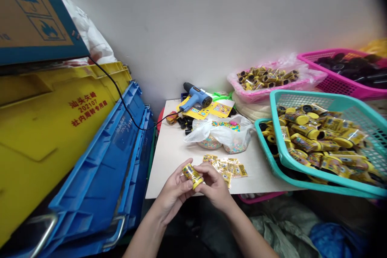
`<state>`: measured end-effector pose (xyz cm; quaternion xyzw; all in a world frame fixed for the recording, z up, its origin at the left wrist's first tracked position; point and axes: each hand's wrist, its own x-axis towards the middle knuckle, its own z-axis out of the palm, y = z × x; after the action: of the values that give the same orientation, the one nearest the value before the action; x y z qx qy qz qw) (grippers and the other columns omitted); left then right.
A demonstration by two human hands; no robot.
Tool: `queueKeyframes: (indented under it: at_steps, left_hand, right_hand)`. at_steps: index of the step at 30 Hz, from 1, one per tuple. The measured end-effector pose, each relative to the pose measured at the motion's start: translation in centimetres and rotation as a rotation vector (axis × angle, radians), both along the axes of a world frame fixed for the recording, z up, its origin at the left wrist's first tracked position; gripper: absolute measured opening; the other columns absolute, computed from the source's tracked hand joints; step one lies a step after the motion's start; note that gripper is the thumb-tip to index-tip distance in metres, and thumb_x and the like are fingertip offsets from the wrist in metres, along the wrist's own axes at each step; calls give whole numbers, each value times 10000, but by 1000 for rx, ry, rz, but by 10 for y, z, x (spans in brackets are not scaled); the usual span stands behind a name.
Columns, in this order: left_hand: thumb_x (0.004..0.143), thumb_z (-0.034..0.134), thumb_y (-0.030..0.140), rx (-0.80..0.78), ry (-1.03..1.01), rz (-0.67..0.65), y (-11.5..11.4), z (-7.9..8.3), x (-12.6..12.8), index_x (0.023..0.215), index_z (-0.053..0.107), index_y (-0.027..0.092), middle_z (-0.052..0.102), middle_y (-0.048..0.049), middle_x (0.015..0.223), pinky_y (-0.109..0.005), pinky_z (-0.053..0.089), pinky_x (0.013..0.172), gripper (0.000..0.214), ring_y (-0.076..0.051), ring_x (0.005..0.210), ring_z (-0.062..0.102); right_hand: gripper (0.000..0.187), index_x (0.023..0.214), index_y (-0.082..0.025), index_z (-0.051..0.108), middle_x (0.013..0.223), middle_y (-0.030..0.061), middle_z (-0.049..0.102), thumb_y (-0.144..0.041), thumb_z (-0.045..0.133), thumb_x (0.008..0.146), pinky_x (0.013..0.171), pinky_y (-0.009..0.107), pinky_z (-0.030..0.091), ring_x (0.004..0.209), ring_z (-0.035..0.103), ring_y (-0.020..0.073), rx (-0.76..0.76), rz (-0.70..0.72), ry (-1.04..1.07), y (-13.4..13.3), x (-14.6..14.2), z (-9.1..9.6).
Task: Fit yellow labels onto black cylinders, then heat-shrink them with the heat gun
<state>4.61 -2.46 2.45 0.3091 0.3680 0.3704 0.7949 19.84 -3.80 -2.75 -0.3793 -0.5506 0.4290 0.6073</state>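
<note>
A small yellow printed tube [192, 175] is held between my two hands, just above the table's front edge. It leans, with its yellow end cap toward my right hand. My left hand [175, 189] is closed round its left side, thumb in front. My right hand [216, 183] pinches the capped end between thumb and fingers. Just beyond my hands lie several flat printed sleeves [232, 167] in a loose pile. Behind them sits an open plastic bag [217, 133] of small multicoloured beads or candies.
A blue heat gun [196, 96] rests on yellow cards, its black cable running left. Stacked teal baskets [317, 165] of yellow tubes stand at right. Behind are pink baskets [338, 84] with tubes and black parts. Yellow crates [54, 129] and blue crates [99, 177] line the left.
</note>
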Motion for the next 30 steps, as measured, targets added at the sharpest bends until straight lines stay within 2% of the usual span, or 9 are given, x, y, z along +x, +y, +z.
queueKeyframes:
  at_steps: [5,12,16,19,21,23,26,28,30]
  left_hand:
    - [660,847,266,4,-39,-95,-9,16,8,1264,606,221,683,-102,1132,-279,531,822,651,-202,966,671]
    - [788,740,339,33,-95,-114,-36,40,48,1155,665,183,681,-104,1134,-263,524,802,406,-171,921,662]
    - [739,775,415,156,-83,-305,-39,69,106,1310,554,207,677,-113,1167,-340,504,881,647,-237,1025,658]
    - [711,783,475,272,-37,-513,-37,86,152,1470,352,225,657,-119,1229,-389,430,1008,908,-248,1179,590]
    - [759,722,510,326,13,-592,-34,85,171,1459,371,210,609,-137,1310,-398,411,1031,839,-243,1221,560]
    - [801,664,499,375,95,-632,-27,71,175,1361,503,192,607,-143,1307,-407,461,970,659,-248,1138,611]
    - [831,608,398,585,384,-487,-2,37,155,1138,661,196,691,-110,1129,-400,515,868,371,-240,985,658]
    - [864,539,336,841,635,-233,27,16,131,1031,698,219,697,-97,1098,-426,483,936,258,-253,1058,622]
    - [858,536,322,1065,886,5,61,1,107,1081,680,227,646,-111,1220,-486,384,1055,282,-290,1215,526]
  right_hand:
    - [415,1159,-298,596,940,40,580,-457,695,789,766,332,508,826,564,166,127,-115,-94,-13,5,0]
    - [370,1188,-360,635,920,45,596,-307,657,823,743,343,532,852,598,182,455,-392,-399,-42,38,27]
    - [376,1198,-387,630,1003,54,596,-246,606,851,774,337,532,917,600,182,532,-658,-565,-60,98,58]
    - [385,1244,-328,610,1084,86,586,-246,580,868,890,433,482,1018,566,229,456,-895,-665,-64,163,93]
    - [395,1239,-251,617,1036,100,620,-343,609,855,910,486,457,990,568,257,275,-1034,-865,-64,201,111]
    - [362,1183,-199,634,1003,109,654,-379,574,875,897,486,463,963,589,262,200,-1108,-983,-65,220,116]
    - [240,1087,-230,655,1011,78,687,-316,567,881,845,400,511,943,630,227,260,-935,-914,-70,212,97]
    - [210,1055,-285,669,955,35,704,-279,571,870,791,344,547,879,656,202,249,-637,-826,-67,190,74]
    - [221,1051,-349,677,950,8,707,-317,574,858,763,315,573,876,669,200,155,-414,-750,-52,166,50]
